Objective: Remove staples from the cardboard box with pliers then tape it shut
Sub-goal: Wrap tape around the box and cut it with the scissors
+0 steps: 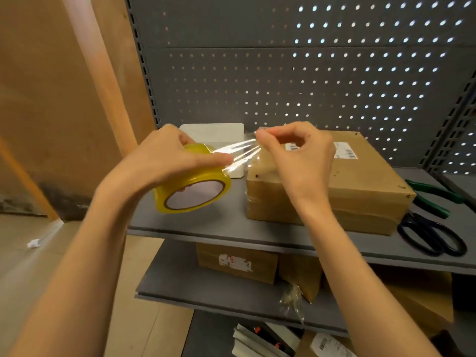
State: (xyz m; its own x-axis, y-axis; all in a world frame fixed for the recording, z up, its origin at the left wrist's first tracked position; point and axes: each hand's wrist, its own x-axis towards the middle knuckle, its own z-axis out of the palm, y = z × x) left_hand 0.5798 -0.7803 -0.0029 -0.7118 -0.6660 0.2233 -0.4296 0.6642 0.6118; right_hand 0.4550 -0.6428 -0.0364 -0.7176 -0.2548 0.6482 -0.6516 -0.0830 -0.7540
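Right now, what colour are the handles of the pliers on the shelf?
Green, on the pliers lying right of the cardboard box; head view.

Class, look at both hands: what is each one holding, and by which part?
The left hand grips the yellow tape roll round its outer rim. The right hand pinches the free end of the clear tape strip pulled from it.

The box (pixel 334 181) sits on the shelf (pixel 231 228); pliers (pixel 435 197) and scissors (pixel 432 238) lie right of it (pliers behind); the tape (pixel 195 191) is held left of it.
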